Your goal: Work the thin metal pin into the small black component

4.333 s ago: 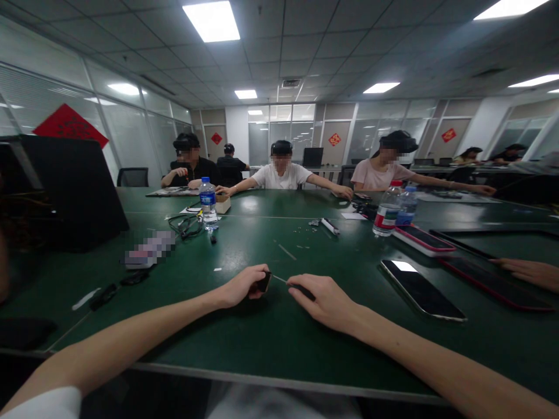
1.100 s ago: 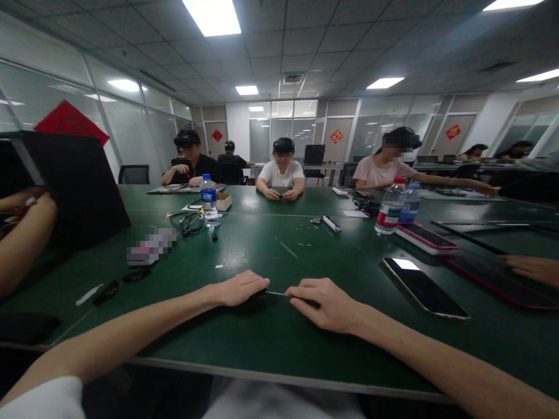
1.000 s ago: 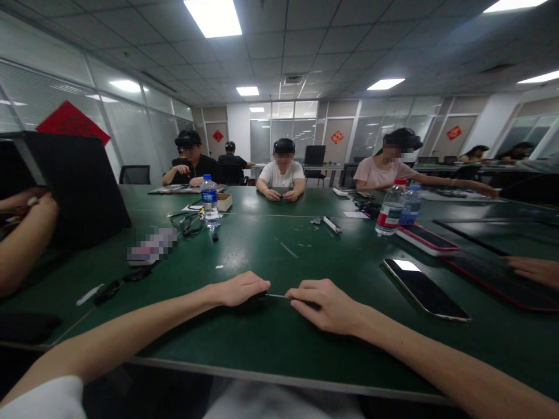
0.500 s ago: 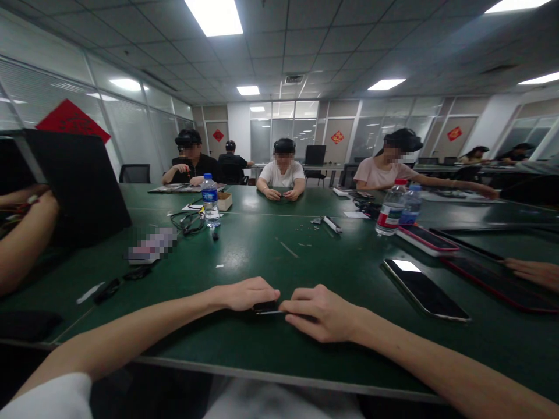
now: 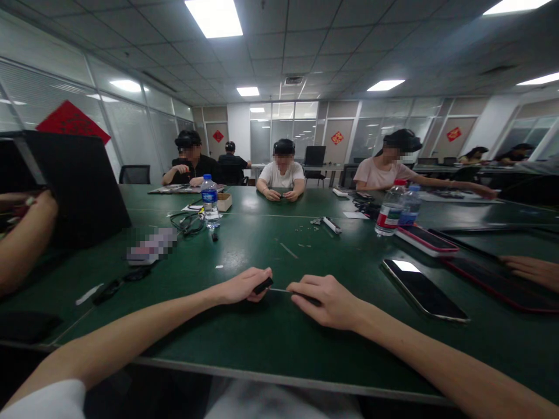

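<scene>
My left hand is closed around a small black object, just above the green table. To the right of it, my right hand holds a thin metal tool by its dark handle, partly hidden under the fingers. The tool's thin shaft points left at the black object. Whether its tip touches the object is too small to tell.
A phone lies right of my right hand. Bottles, cables and a white-cased item stand or lie farther off. Another person's hand is at the right; people sit opposite.
My left hand has lifted and turned, moving slightly away from me with the black object. My right hand has shifted a little up and right. The gap between them is wider, showing more shaft.
</scene>
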Motion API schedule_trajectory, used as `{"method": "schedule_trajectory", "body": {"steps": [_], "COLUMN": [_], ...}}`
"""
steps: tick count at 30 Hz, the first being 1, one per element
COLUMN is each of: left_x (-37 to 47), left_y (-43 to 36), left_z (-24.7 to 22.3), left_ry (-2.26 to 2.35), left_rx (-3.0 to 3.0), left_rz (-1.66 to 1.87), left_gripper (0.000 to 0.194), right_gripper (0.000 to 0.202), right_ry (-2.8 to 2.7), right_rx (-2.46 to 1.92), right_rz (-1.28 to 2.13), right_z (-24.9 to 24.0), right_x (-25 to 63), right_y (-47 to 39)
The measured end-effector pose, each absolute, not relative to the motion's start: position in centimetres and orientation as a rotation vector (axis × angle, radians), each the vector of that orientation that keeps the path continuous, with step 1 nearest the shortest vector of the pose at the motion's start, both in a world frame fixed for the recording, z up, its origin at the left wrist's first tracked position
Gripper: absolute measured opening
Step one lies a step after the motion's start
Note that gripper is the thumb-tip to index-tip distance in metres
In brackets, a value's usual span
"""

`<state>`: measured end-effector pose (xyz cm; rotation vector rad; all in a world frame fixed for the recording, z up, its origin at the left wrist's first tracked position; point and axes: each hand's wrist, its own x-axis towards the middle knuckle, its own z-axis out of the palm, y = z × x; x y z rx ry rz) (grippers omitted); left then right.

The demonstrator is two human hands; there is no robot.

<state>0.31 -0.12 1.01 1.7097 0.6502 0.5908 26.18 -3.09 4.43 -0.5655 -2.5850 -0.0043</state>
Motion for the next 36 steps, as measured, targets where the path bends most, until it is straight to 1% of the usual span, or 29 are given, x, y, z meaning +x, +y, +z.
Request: {"method": "schedule_trajectory", "body": {"steps": [14,24,29,36], "left_x": [0.3,0.3,0.3,0.3], "left_y": [0.3,0.5,0.7,1.1], "left_z": [0.4,0.4,0.1,-0.6], "left_ry": [0.546,0.549,0.565,0.527], "left_rx": [1.579,1.565,1.529,1.389], "left_rz": [0.646,0.648,0.712,0.806], "left_gripper": [0.051,0.052,0.052,0.043], "right_gripper": [0.029,0.027,0.025,0.025], "right_ry": [-2.542,-2.514,-2.481,-2.481], "right_rx": [-0.626,-0.651,-0.677,-0.705], "right_rz": [-0.016,-0.031,-0.041,-0.014], "right_z": [4.1,4.1,4.1,4.2], "right_x": [26.1,26.1,26.1,26.0], "right_y": [-3.0,-3.0,-3.0,-3.1]}}
